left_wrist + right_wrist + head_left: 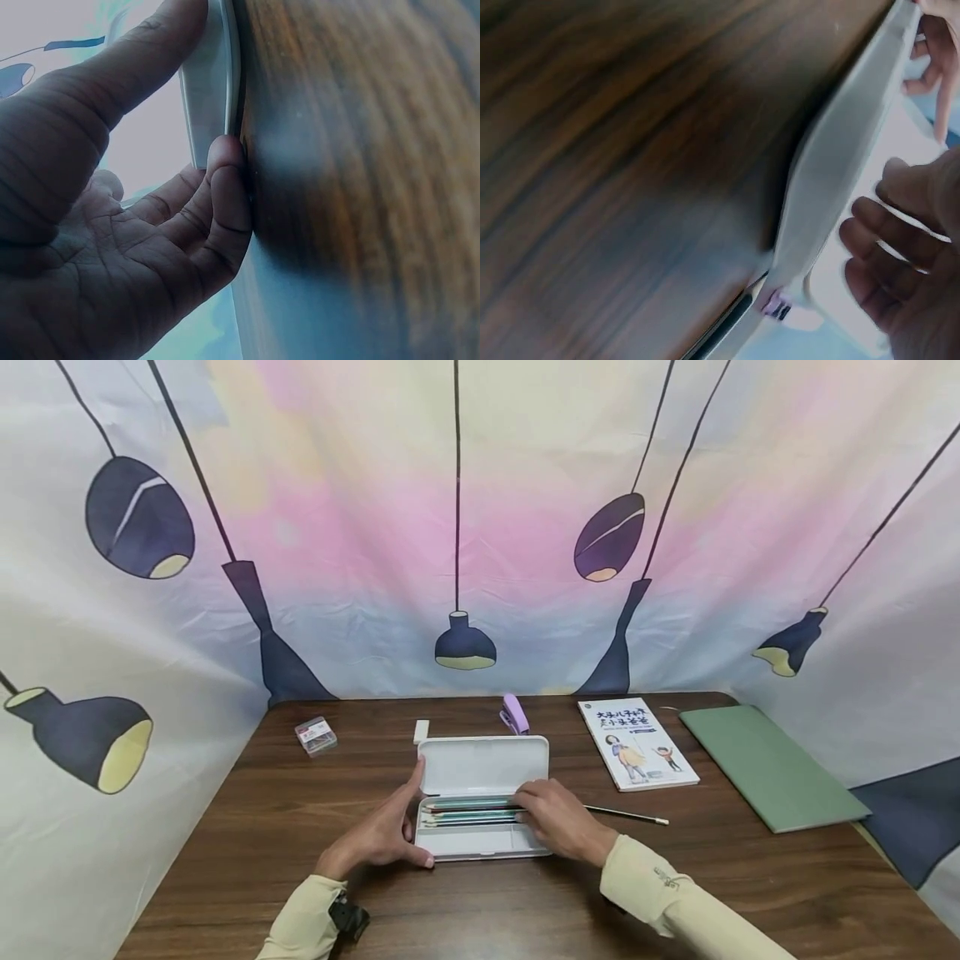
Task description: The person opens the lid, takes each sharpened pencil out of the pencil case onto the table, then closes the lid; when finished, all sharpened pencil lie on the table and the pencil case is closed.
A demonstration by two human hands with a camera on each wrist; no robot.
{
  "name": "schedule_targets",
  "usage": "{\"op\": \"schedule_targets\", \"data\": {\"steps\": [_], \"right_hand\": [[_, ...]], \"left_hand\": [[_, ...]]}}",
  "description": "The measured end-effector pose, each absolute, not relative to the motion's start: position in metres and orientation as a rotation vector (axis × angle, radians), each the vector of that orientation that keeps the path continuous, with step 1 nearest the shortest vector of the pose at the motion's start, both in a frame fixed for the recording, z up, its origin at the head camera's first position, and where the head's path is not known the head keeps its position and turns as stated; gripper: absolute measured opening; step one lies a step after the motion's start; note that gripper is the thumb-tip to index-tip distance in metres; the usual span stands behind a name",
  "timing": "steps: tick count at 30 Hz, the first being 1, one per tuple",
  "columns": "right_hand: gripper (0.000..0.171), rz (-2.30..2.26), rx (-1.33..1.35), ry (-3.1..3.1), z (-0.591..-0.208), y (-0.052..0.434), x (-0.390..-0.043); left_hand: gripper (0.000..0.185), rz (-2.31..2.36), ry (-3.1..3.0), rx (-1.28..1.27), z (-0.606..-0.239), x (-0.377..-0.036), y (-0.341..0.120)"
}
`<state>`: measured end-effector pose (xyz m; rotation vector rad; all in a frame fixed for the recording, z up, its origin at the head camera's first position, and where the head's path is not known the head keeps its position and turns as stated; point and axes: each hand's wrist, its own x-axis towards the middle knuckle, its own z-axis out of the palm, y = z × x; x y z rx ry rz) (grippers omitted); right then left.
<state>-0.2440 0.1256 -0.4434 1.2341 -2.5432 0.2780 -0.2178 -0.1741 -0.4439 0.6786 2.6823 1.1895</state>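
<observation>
Head view shows a white pencil case [482, 797] lying open near the middle of a dark wooden table [225, 827], its lid tipped back away from the person. Several pencils [468, 811] lie lengthwise in the tray's far half. The left hand [382, 831] rests at the case's left end, forefinger stretched up along the lid's edge and thumb lying against the front corner of the tray; its fingers are fairly straight and bracing the case, not wrapped round it. The left wrist view confirms this, with a fingertip [225, 161] pressed to the case's rim [214, 82]. The right hand [558, 818] lies over the right end of the tray, fingers spread loosely and touching the pencils; whether it pinches one cannot be told. Just right of that hand a single thin pencil [626, 813] lies on the table. Farther back sit a small eraser [421, 731], a purple stapler [513, 713], a box of clips [316, 735], a picture book [636, 743] and a green folder [772, 766].
</observation>
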Motion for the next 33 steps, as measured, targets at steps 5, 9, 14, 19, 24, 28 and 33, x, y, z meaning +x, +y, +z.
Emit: {"op": "schedule_targets", "data": {"steps": [5,9,14,19,24,28,33], "right_hand": [[0.025,0.113,1.222,-2.577,-0.447,0.118,-0.242],[0.023,0.087,1.225,-2.596,-0.446,0.117,-0.243],[0.022,0.072,1.216,-2.607,-0.447,0.117,-0.241],[0.018,0.089,1.183,-2.607,-0.452,0.118,-0.239],[0.01,0.153,1.209,-2.459,-0.457,0.117,-0.238],[0.015,0.225,1.217,-2.372,-0.462,0.118,-0.24],[0.012,0.326,1.176,-2.415,-0.461,0.119,-0.238]], "left_hand": [[0.134,1.204,2.68,0.69,-0.444,-0.218,-0.172],[0.134,1.202,2.687,0.703,-0.444,-0.218,-0.172],[0.134,1.204,2.684,0.728,-0.445,-0.218,-0.173],[0.134,1.206,2.681,0.729,-0.445,-0.218,-0.174],[0.135,1.206,2.682,0.731,-0.443,-0.217,-0.174],[0.134,1.211,2.676,0.738,-0.443,-0.217,-0.173],[0.135,1.212,2.672,0.736,-0.444,-0.217,-0.173]]}}
